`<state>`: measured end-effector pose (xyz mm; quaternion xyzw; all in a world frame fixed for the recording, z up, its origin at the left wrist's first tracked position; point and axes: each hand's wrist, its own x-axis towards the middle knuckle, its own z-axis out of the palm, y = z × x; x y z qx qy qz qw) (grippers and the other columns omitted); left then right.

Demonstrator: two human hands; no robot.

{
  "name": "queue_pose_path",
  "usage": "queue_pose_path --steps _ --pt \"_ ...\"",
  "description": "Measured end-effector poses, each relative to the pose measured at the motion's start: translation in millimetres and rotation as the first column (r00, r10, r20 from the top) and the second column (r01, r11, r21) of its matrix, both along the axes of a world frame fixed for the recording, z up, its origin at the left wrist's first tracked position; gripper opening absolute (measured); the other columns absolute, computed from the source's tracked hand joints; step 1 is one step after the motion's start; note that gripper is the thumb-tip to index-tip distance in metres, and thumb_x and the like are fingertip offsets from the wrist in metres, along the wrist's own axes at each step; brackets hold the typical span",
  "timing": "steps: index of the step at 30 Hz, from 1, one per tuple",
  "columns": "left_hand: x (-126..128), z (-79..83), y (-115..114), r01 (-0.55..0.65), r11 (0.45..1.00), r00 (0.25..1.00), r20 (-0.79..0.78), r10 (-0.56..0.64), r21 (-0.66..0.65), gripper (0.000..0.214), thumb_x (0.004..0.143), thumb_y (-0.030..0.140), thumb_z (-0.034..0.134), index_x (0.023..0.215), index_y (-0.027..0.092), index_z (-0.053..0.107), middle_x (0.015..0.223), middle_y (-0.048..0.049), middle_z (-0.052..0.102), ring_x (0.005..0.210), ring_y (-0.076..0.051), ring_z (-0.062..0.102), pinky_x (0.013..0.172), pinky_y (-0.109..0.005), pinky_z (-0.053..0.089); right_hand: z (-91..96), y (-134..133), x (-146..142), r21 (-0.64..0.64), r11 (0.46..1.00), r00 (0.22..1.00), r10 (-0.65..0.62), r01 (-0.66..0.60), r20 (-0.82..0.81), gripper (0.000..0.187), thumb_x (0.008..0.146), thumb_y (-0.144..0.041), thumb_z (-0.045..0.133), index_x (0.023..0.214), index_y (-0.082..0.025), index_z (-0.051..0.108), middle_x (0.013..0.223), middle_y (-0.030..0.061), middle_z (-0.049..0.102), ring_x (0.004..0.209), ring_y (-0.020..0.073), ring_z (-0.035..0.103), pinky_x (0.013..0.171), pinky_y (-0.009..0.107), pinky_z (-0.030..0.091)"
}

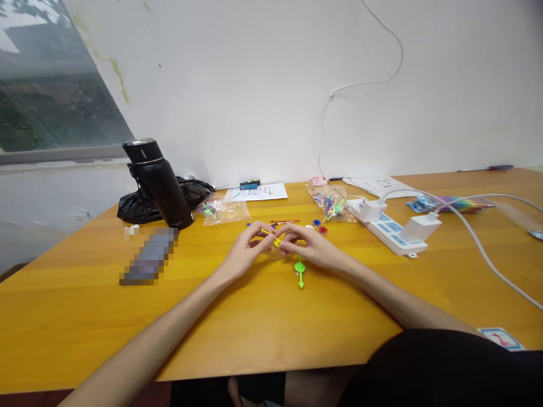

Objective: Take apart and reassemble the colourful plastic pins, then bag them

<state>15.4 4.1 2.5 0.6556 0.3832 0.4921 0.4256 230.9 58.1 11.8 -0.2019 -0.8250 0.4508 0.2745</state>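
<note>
Both hands meet above the middle of the wooden table. Between their fingertips is a small yellow plastic piece. My left hand pinches one end of it, and my right hand grips the other; fingers cover part of its shape. Just below my right hand lies a green plastic arrow with a round middle, pointing towards me. Behind the hands are a red disc, a blue disc and a thin red stick. A white disc is partly hidden by my right hand.
At left stand a black bottle, a black plastic bag and a blurred-out phone. Clear bags of coloured parts lie at the back. A white power strip with plugs and trailing cables occupies the right.
</note>
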Motion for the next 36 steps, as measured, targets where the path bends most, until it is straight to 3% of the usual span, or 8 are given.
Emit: queue_pose_path --steps 4,8,14,19,22,27,36 --pt "3.0 -1.9 -2.1 0.049 0.998 0.998 0.030 -0.048 -0.028 0.026 0.094 0.042 0.067 0.107 0.020 0.060 0.118 -0.0084 0.062 0.107 -0.020 0.062 0.091 -0.034 0.052 0.4 -2.0 -0.9 -0.121 0.993 0.999 0.007 -0.013 -0.045 0.033 0.098 -0.045 0.064 0.118 -0.020 0.060 0.081 0.0019 0.074 0.082 0.0177 0.069 0.082 0.032 0.051" --pt "5.8 -4.6 -3.9 0.134 0.987 0.991 0.017 -0.133 -0.087 0.031 0.094 0.044 0.067 0.111 0.020 0.057 0.107 -0.0077 0.067 0.098 -0.019 0.065 0.089 -0.034 0.051 0.0 -2.0 -1.7 -0.236 0.970 0.995 0.038 -0.058 -0.090 0.037 0.095 -0.049 0.067 0.117 -0.020 0.058 0.080 0.0021 0.075 0.079 0.0171 0.069 0.076 0.030 0.051" --pt "2.3 -10.1 1.5 0.133 0.986 0.990 -0.029 -0.137 -0.106 0.037 0.093 0.049 0.067 0.113 0.018 0.063 0.098 -0.0076 0.069 0.091 -0.020 0.065 0.084 -0.034 0.048 2.9 1.2 0.8 -0.274 0.952 0.991 0.124 -0.135 -0.056 0.050 0.096 -0.048 0.067 0.136 -0.019 0.059 0.079 0.0014 0.073 0.078 0.0164 0.069 0.073 0.029 0.051" --pt "3.0 -2.7 -1.7 0.164 0.984 0.985 -0.035 -0.166 -0.070 0.032 0.095 0.048 0.065 0.106 0.018 0.062 0.095 -0.0061 0.069 0.087 -0.017 0.062 0.080 -0.031 0.045 2.8 2.5 3.5 -0.360 0.911 0.979 0.178 -0.202 -0.100 0.036 0.096 -0.044 0.068 0.124 -0.022 0.059 0.081 -0.0005 0.072 0.080 0.0153 0.068 0.080 0.030 0.049" --pt "5.1 4.7 -6.6 0.233 0.971 0.972 -0.017 -0.234 -0.054 0.026 0.100 0.045 0.058 0.102 0.019 0.057 0.089 -0.0042 0.068 0.086 -0.016 0.061 0.082 -0.032 0.043 0.5 1.8 3.1 -0.396 0.883 0.967 0.207 -0.250 -0.150 0.027 0.098 -0.040 0.067 0.115 -0.023 0.055 0.087 0.0004 0.074 0.092 0.0157 0.069 0.092 0.033 0.047" --pt "7.5 9.3 -10.8 0.275 0.960 0.961 -0.021 -0.276 -0.044 0.025 0.102 0.044 0.053 0.098 0.019 0.052 0.085 -0.0032 0.066 0.083 -0.016 0.060 0.082 -0.033 0.042 -4.8 2.0 1.8 -0.404 0.866 0.954 0.234 -0.293 -0.189 0.026 0.100 -0.043 0.063 0.112 -0.022 0.053 0.090 0.0029 0.075 0.095 0.0173 0.071 0.095 0.037 0.047" --pt "7.4 8.1 -11.3 0.230 0.971 0.968 -0.087 -0.235 -0.071 0.034 0.100 0.053 0.052 0.092 0.020 0.054 0.086 -0.0048 0.066 0.081 -0.016 0.057 0.075 -0.032 0.041 6.4 -2.7 0.4 -0.328 0.918 0.975 0.200 -0.222 -0.099 0.031 0.100 -0.050 0.061 0.106 -0.020 0.056 0.089 0.0037 0.072 0.088 0.0169 0.069 0.085 0.033 0.051"
